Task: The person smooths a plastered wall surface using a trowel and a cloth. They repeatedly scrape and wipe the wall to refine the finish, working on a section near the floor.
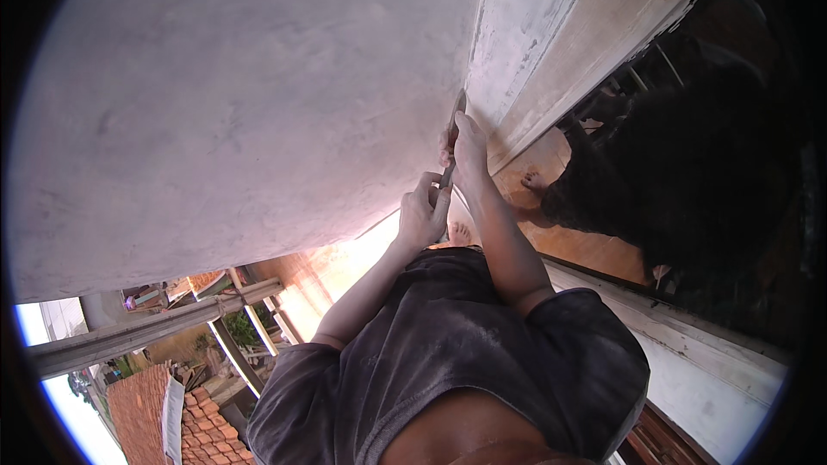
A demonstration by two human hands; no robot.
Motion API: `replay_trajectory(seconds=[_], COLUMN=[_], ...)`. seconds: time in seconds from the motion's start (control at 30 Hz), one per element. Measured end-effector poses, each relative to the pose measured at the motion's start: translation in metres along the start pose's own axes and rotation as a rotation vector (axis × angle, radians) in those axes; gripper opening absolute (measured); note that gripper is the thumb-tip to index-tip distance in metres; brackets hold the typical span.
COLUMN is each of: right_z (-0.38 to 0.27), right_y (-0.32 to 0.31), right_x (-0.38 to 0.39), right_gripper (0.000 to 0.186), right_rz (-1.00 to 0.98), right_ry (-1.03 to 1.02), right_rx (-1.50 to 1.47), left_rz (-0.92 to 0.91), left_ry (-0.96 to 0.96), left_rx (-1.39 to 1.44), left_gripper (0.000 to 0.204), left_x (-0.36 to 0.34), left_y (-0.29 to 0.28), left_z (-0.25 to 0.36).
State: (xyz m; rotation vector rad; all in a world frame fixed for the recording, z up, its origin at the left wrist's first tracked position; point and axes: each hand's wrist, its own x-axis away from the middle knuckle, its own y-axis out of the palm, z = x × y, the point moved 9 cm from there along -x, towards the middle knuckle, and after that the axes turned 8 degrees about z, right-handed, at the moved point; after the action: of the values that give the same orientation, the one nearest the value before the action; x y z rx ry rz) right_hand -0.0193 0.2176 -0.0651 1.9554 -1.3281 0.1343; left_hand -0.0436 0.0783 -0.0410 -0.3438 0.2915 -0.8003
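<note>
A narrow grey hand tool [460, 100], perhaps a scraper or sanding block, is held upright against the seam between the mottled pale wall [241, 103] and the white trim [508, 26]. My right hand [469, 151] is closed around its upper part, beside the trim. Lower down, my left hand [423, 211] grips the same tool's lower end with curled fingers. Part of the tool is hidden under my fingers, so its exact kind is hard to tell.
A dark glass pane [689, 164] on the right holds a dim reflection. Bare toes [460, 232] show on the tiled floor [319, 271] below. A railing [138, 336] runs at lower left, with tiled roofs [211, 422] beyond. A pale sill [724, 379] lies lower right.
</note>
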Motion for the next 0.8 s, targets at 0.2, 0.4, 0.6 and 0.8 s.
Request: replay_trajectory(seconds=[0.2,0.4,0.6,0.8], right_z=[0.063,0.052,0.018,0.011], right_y=[-0.043,-0.039,-0.008,0.005], right_x=[-0.034,-0.037,-0.016,-0.005], right_gripper=[0.029,0.027,0.028,0.024], right_rz=[0.138,0.185,0.122,0.098], right_ry=[0.210,0.108,0.024,0.003], right_rx=[0.021,0.079,0.015,-0.047], left_rz=[-0.045,-0.006,0.059,0.013], left_ry=[-0.080,-0.099,-0.051,-0.004], left_rx=[-0.041,0.062,0.137,0.063], left_gripper=[0.022,0.022,0.023,0.026], left_x=[0.007,0.001,-0.004,-0.008], left_y=[0.017,0.008,-0.013,-0.025], left_z=[-0.035,-0.036,-0.011,0.000])
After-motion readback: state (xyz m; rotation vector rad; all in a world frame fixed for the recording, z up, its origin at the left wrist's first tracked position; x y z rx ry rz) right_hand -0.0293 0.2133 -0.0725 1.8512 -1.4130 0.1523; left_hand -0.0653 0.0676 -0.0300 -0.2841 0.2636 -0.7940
